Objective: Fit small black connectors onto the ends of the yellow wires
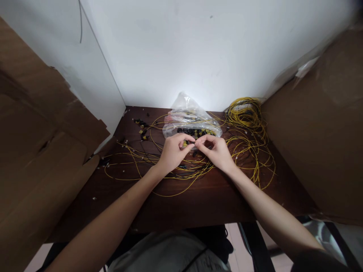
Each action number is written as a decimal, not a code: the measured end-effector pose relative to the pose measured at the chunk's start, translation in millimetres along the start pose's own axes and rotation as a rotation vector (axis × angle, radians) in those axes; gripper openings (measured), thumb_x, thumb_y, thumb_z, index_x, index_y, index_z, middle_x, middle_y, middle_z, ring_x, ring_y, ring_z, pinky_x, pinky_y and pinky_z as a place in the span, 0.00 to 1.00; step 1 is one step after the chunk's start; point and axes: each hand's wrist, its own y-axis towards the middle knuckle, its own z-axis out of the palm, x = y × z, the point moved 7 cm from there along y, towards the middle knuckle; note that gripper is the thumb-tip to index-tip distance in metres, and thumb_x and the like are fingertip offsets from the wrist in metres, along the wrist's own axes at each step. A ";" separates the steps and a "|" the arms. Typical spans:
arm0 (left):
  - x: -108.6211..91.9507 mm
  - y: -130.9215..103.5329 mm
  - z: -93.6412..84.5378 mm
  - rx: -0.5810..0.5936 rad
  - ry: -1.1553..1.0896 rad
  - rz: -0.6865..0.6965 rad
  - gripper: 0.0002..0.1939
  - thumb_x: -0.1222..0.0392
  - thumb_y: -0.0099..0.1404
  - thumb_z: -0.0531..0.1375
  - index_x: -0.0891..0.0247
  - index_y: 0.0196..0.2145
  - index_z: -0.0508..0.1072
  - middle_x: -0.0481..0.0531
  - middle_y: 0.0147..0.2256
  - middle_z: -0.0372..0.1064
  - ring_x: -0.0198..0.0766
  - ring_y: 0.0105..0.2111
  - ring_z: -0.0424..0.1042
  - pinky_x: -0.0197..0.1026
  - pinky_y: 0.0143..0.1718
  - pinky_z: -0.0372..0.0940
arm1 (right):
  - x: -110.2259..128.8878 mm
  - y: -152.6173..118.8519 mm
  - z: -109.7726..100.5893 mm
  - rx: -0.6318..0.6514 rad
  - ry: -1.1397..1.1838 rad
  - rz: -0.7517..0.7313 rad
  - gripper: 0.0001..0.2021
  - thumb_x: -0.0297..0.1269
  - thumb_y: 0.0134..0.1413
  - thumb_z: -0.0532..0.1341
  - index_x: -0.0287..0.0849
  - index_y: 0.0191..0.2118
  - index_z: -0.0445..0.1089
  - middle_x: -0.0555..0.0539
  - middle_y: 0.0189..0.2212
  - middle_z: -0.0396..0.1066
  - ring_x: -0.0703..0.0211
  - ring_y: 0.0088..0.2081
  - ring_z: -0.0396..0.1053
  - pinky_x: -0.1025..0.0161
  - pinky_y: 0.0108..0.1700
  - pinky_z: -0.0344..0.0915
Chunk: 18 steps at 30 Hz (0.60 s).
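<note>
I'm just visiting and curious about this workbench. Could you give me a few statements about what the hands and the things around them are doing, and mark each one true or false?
1. Both hands meet over the middle of the dark table. True.
2. The left hand and right hand pinch a small black part between their fingertips. True.
3. The loose wires spread on the table are red. False: they are yellow.
4. A clear plastic bag lies just behind the hands, near the wall. True.
5. The big coil of wire sits at the back left corner. False: it sits at the back right.
</note>
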 end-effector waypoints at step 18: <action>23.1 0.2 4.9 0.014 -0.130 -0.189 0.09 0.59 0.57 0.59 0.65 0.33 0.76 0.52 0.30 0.74 0.30 0.22 0.62 0.35 0.25 0.57 | -3.2 -0.2 -3.7 -0.046 -0.093 -0.007 0.06 0.34 0.50 0.60 0.38 0.33 0.71 0.48 0.26 0.70 0.64 0.26 0.64 0.66 0.29 0.60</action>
